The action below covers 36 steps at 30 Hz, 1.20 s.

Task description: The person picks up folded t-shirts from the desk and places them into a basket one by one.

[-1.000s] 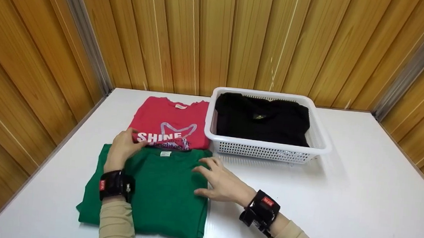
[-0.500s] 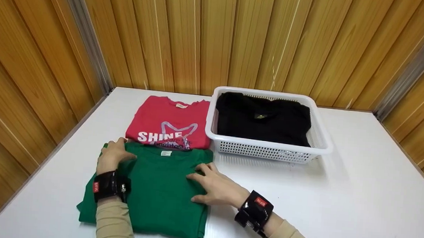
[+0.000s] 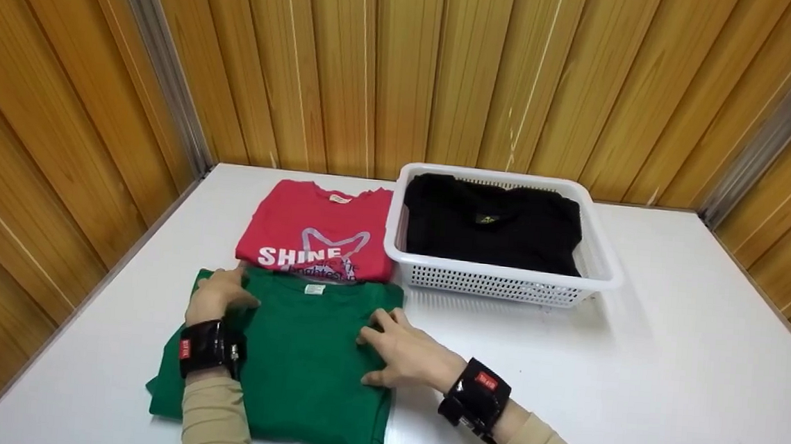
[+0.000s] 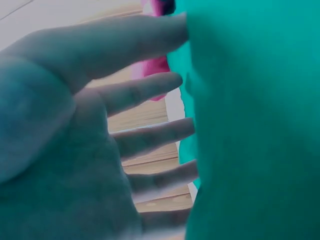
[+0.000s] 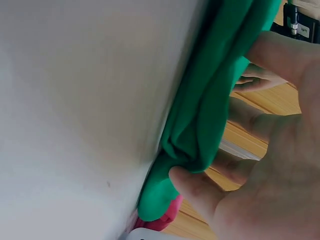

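A folded green shirt (image 3: 309, 362) with a small white neck label lies flat on the white table at the front left. My left hand (image 3: 218, 293) rests on its upper left corner; in the left wrist view the straight, spread fingers (image 4: 145, 92) touch the green cloth with their tips. At the shirt's right edge is my right hand (image 3: 407, 352), fingers spread and slightly bent, the tips on the top layer. The right wrist view shows that fingers (image 5: 197, 187) meet the stacked green folds (image 5: 200, 110) from above, without closing round them.
Behind the green shirt lies a folded red shirt (image 3: 319, 220) printed with SHINE and a star outline. A white slotted basket (image 3: 502, 283) stands to its right and holds a folded black garment (image 3: 492, 239). Wood-patterned panels (image 3: 405, 76) wall in the white table (image 3: 635, 378).
My left hand has come away from the border of the red and green shirts, leftward and nearer, onto the green shirt's corner. My right hand has shifted slightly nearer along the right edge.
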Available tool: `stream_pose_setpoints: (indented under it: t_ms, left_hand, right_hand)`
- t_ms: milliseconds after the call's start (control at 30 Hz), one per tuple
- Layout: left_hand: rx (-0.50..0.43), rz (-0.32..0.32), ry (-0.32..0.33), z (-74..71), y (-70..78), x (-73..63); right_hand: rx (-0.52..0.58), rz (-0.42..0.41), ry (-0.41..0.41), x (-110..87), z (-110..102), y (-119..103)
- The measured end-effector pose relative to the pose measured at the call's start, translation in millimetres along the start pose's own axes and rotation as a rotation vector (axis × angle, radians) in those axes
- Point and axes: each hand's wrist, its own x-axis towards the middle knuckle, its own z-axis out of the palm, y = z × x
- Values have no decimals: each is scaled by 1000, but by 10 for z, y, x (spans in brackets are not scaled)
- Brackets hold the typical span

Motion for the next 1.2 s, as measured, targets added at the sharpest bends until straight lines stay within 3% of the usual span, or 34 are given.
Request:
stream_pose_setpoints:
  t_ms: [267, 433, 600, 767, 900, 1200]
  left_hand:
    - [52, 6, -82, -10, 110, -55]
    - [17, 13, -123, -32, 151, -99]
    - [-42, 30, -81, -57, 134, -96]
    - [-61, 5, -9, -79, 75, -85]
    - [-49, -41, 36, -63, 25, -63]
    - [-50, -46, 8, -26, -55, 1]
  right_hand:
    - [-23, 21, -39, -87, -79, -6]
    - [7, 35, -60, -125, -124, 29]
    - [91, 99, 26, -106, -135, 106]
    - [200, 293, 144, -80, -121, 227]
    - [260, 430, 162, -82, -107, 335]
    - [347, 480, 171, -42, -88, 394]
